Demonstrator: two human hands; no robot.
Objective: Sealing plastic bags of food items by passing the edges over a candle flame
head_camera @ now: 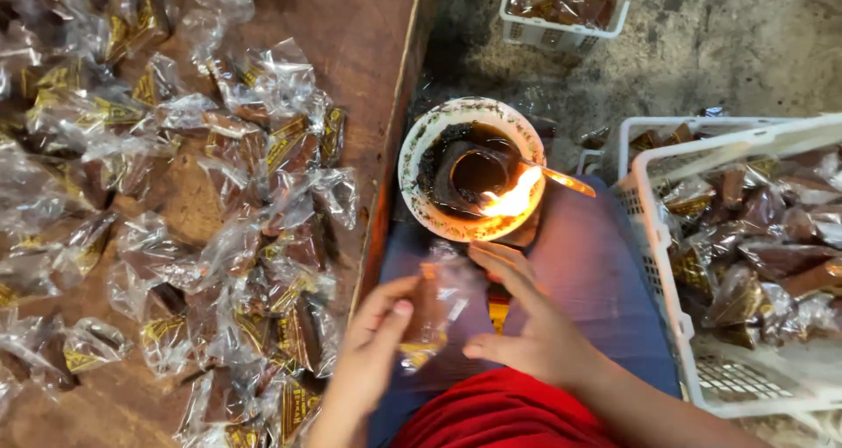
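Hands together, left hand (373,360) and right hand (526,325) pinch a clear sweet packet (436,312) just below the bowl lamp's flame (513,202); only its open edge should touch the heat, fingers clear. Unsealed packets (219,229) cover the wooden table (360,27); a white basket (653,264) sits right.

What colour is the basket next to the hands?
The basket is white plastic, best seen in the head view.
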